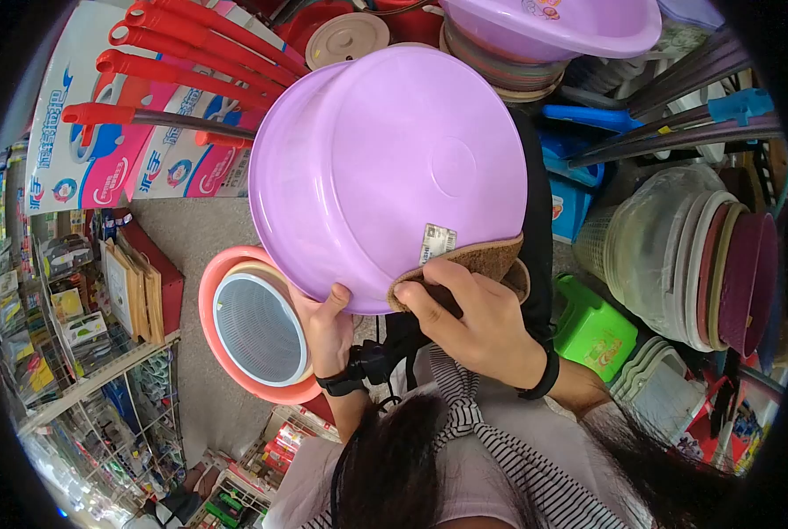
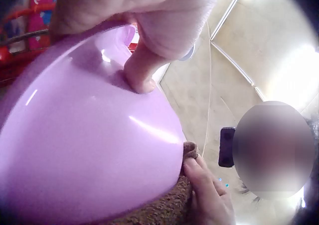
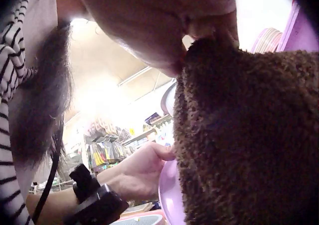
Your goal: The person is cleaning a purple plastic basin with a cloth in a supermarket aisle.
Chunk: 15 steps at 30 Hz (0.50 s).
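Observation:
A purple plastic basin (image 1: pixel 411 150) is tilted with its underside facing up in the head view, a barcode label (image 1: pixel 438 242) near its lower edge. The left hand (image 1: pixel 328 331) grips the basin's rim, thumb on the outer wall, also plain in the left wrist view. A brown fuzzy cloth (image 1: pixel 491 262) lies against the basin's lower right edge. The right hand (image 1: pixel 482 326) pinches the cloth's edge between thumb and curled fingers. In the right wrist view the cloth (image 3: pixel 249 130) hangs from that hand and hides much of the basin.
A pink basin (image 1: pixel 222 353) holding a grey strainer (image 1: pixel 261 328) stands at lower left. Red-handled mops (image 1: pixel 191 79) and boxes are behind. Stacked basins (image 1: pixel 685 256), a green stool (image 1: pixel 595 331) and blue dustpans fill the right. A goods rack (image 1: pixel 103 379) stands at far left.

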{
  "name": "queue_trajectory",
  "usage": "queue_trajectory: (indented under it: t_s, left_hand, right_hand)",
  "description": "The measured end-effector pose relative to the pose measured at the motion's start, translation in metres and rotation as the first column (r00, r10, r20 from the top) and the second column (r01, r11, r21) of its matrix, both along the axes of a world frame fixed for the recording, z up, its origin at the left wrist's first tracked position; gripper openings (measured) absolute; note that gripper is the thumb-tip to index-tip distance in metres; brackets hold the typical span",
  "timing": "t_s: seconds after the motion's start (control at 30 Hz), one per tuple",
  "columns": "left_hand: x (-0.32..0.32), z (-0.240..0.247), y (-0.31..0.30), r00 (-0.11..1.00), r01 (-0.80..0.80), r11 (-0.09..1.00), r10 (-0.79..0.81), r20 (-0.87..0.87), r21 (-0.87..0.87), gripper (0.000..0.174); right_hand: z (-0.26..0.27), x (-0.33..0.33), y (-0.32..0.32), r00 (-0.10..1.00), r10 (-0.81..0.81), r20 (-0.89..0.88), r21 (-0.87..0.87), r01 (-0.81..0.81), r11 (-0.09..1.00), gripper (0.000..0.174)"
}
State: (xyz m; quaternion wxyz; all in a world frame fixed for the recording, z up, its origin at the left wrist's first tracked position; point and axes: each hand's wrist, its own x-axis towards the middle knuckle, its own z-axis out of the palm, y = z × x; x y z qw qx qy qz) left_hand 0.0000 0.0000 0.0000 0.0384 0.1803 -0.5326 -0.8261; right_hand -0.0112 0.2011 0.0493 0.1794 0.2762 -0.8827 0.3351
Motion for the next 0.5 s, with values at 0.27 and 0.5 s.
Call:
queue_trajectory:
  t_s: [0.27, 0.5]
  left_hand:
    - [0.0, -0.002, 0.002, 0.999, -0.052, 0.998, 0.051, 0.011, 0.044, 0.09]
    - [0.001, 0.003, 0.004, 1.0, -0.029, 0.997, 0.028, 0.014, 0.074, 0.09]
  right_hand:
    - [-0.009, 0.012, 0.02, 0.997, 0.044, 0.055, 0.021, -0.046, 0.999, 0.041]
    - [-0.001, -0.005, 0.003, 1.0, 0.023, 0.001, -0.037, -0.023, 0.999, 0.041]
